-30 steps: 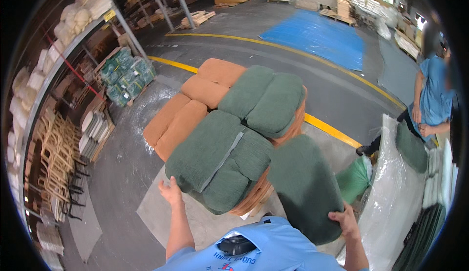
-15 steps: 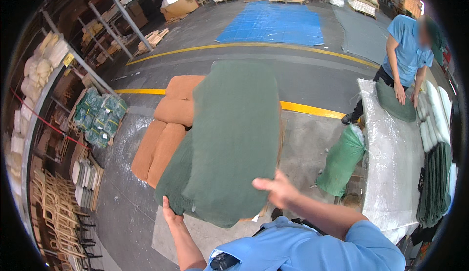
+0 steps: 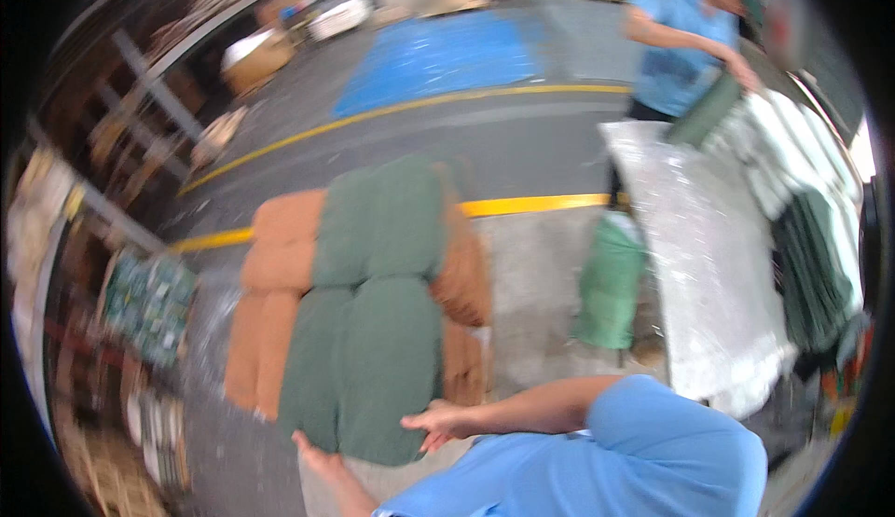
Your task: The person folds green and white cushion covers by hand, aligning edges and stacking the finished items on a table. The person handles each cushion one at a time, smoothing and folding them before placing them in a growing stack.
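Note:
Green cushions point(image 3: 390, 358) lie side by side on a stack of orange-brown cushions point(image 3: 266, 330). At the stack's near edge, my left hand point(image 3: 326, 468) grips the near left corner of the green pair, its fingers partly hidden against the fabric. My right hand point(image 3: 442, 424) is closed on the near right corner, the thumb on top. Two more green cushion halves point(image 3: 378, 223) lie just beyond. On the right, a co-worker's hand point(image 3: 741, 71) holds another green cushion point(image 3: 704, 111) over a plastic-covered table point(image 3: 713, 265).
A stuffed green sack point(image 3: 611, 284) stands beside the table. Folded dark green covers point(image 3: 813, 270) and white cushion pads point(image 3: 792, 149) lie along its far right. Shelving point(image 3: 154, 88) and a wrapped pallet load point(image 3: 149, 303) stand left. A blue sheet point(image 3: 438, 55) covers floor beyond yellow lines.
The green cushion held raised half a second ago now lies flat on the stack. My right hand has moved down to its near corner. The co-worker has lifted their green cushion. My view has shifted.

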Demonstrator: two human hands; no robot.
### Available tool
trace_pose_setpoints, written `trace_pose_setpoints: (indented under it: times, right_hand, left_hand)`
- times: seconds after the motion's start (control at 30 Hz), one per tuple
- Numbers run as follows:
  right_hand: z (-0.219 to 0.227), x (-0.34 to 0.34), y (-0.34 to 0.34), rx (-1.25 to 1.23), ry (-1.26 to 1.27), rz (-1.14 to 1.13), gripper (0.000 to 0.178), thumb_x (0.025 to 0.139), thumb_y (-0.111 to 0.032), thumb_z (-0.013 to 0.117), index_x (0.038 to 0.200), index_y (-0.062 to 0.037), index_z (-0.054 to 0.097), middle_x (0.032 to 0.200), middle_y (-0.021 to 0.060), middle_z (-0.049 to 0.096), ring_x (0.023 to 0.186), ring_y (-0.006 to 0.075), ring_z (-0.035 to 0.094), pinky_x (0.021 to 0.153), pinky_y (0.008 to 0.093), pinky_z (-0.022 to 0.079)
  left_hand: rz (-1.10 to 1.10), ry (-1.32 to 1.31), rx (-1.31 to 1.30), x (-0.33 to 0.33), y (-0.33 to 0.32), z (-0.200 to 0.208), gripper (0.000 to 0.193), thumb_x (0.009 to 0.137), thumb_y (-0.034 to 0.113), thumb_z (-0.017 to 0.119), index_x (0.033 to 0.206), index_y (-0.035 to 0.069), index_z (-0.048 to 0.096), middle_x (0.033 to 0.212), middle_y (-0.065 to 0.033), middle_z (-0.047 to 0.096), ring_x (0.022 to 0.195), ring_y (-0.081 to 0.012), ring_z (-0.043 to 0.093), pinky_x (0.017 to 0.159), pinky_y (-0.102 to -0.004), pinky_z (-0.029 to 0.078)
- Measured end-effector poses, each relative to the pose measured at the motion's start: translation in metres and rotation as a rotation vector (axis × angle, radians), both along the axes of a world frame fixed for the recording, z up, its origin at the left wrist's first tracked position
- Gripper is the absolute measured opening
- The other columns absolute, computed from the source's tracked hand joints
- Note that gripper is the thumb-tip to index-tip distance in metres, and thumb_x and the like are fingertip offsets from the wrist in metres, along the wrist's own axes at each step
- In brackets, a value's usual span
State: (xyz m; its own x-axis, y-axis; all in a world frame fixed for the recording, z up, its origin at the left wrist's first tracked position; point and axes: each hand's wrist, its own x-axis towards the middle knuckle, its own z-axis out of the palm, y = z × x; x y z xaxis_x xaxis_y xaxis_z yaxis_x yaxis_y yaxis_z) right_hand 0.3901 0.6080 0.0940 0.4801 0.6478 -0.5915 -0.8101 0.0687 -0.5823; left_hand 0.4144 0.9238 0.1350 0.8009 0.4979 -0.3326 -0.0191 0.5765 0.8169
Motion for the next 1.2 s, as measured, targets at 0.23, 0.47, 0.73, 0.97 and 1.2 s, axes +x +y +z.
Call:
trace_pose_setpoints:
  times: [0.23,0.47,0.73,0.97,1.2]
  right_hand:
    - [-0.001,-0.003,-0.053,-0.104,-0.19,0.228,0.065,0.097,-0.061,0.069,0.109,0.003,0.07,0.099,0.0191,0.074,0.079,0.032,0.071,0.071,0.0479,0.056]
    - [-0.045,-0.078,-0.163,-0.39,-0.431,-0.143,0.042,0.103,-0.044,0.068,0.109,-0.0015,0.069,0.092,0.0127,0.073,0.082,0.0245,0.071,0.072,0.0437,0.056]
    - [-0.063,-0.212,-0.239,-0.661,-0.486,-0.606,0.04,0.098,-0.041,0.07,0.109,-0.0024,0.074,0.099,0.0119,0.076,0.093,0.0235,0.072,0.078,0.0402,0.056]
    - [-0.059,-0.392,-0.326,-0.722,-0.24,-0.971,0.043,0.102,-0.041,0.067,0.12,-0.0021,0.072,0.106,0.0096,0.076,0.089,0.0196,0.072,0.082,0.0368,0.058]
    - [-0.028,-0.567,-0.409,-0.802,0.04,-1.216,0.039,0.103,-0.037,0.067,0.125,-0.0046,0.069,0.104,0.0046,0.073,0.082,0.0155,0.069,0.077,0.0325,0.057]
  left_hand:
    - [0.018,0.34,1.028,-0.042,0.001,0.02,0.064,0.101,0.045,0.065,0.141,-0.003,0.05,0.136,-0.0254,0.057,0.123,-0.0409,0.059,0.105,-0.0543,0.049]
    - [0.197,-0.177,1.561,0.081,-0.047,0.031,0.046,0.1,0.025,0.073,0.128,-0.01,0.06,0.119,-0.0316,0.067,0.11,-0.0434,0.066,0.098,-0.0501,0.054]
    - [-0.471,-0.705,1.405,0.078,-0.339,0.061,0.043,0.103,0.016,0.071,0.14,-0.004,0.059,0.129,-0.0246,0.067,0.109,-0.0343,0.067,0.096,-0.0431,0.056]
    - [-1.18,-0.539,0.81,-0.097,-0.545,0.035,0.048,0.106,0.009,0.062,0.15,-0.003,0.05,0.13,-0.0189,0.064,0.101,-0.0251,0.066,0.088,-0.0368,0.056]
    - [-1.562,-0.418,0.764,-0.23,-0.63,0.033,0.048,0.108,0.015,0.06,0.153,0.0,0.049,0.147,-0.0208,0.058,0.119,-0.0286,0.064,0.1,-0.0388,0.054]
